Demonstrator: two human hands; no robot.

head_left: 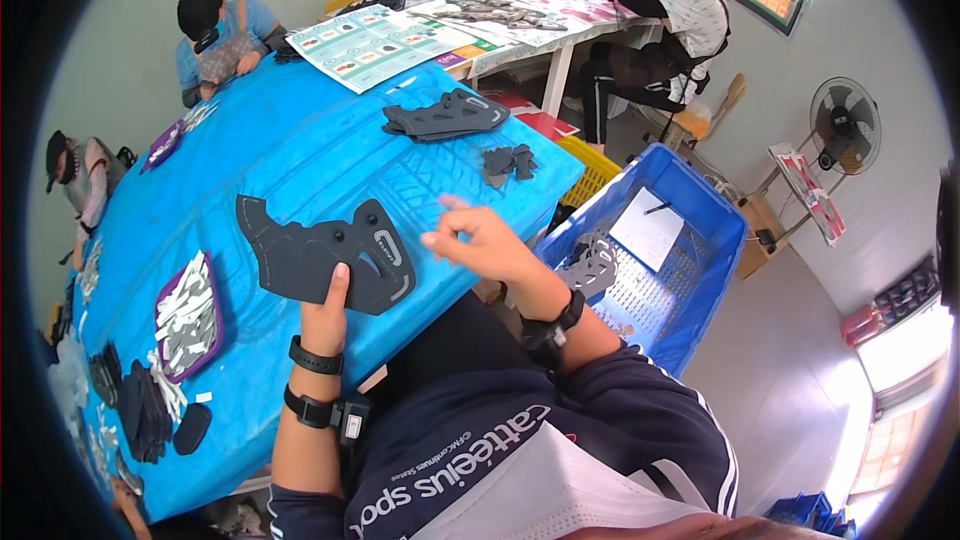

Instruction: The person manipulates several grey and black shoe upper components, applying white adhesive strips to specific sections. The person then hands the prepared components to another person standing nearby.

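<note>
1. Panel of flat dark grey material, one only, wavy along its top, with two round dark marks; it is held up over the blue-covered tabletop, near its front edge.
2. Left hand: holding the panel by its lower edge, thumb on the face.
3. Right hand: just beside the panel, fingers bent; cannot tell whether they pinch anything.
4. One stack of dark grey cut panels and one cluster of small dark grey pieces, the cluster nearer the right edge.
5. Two purple-rimmed trays to the left, holding pale strips.
6. Open room: bare blue covering between the panel and the far stack.
7. One blue plastic crate beyond the right edge, with one white sheet and one dark pen inside.
</note>
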